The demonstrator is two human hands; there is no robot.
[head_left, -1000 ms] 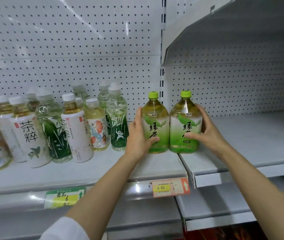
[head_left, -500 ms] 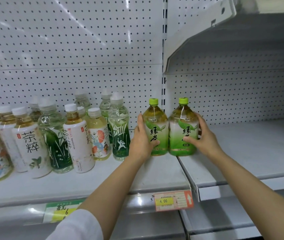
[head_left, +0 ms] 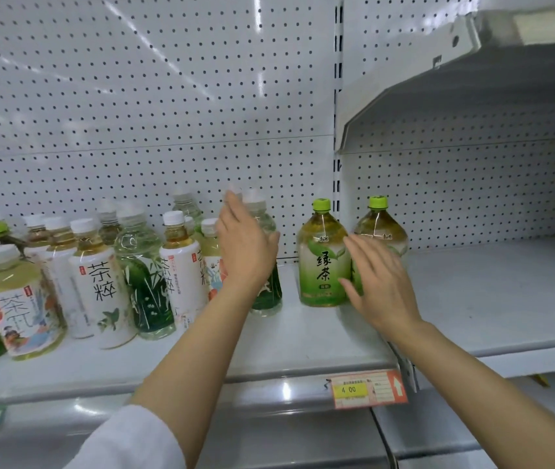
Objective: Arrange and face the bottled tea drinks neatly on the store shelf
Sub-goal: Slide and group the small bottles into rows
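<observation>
A white pegboard back panel rises behind the grey shelf, which carries every bottle upright, caps up. At its left stands a crowded cluster of white-capped tea bottles. Two green-capped green tea bottles stand touching at the shelf's right end, the left one's label facing forward. The left hand, fingers straight, hides a clear bottle. The right hand, fingers spread and holding nothing, covers the right green bottle's front. A price tag hangs below.

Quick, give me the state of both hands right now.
Left hand: open, holding nothing, in front of a clear bottle.
Right hand: open, holding nothing, beside the green tea bottles.
</observation>
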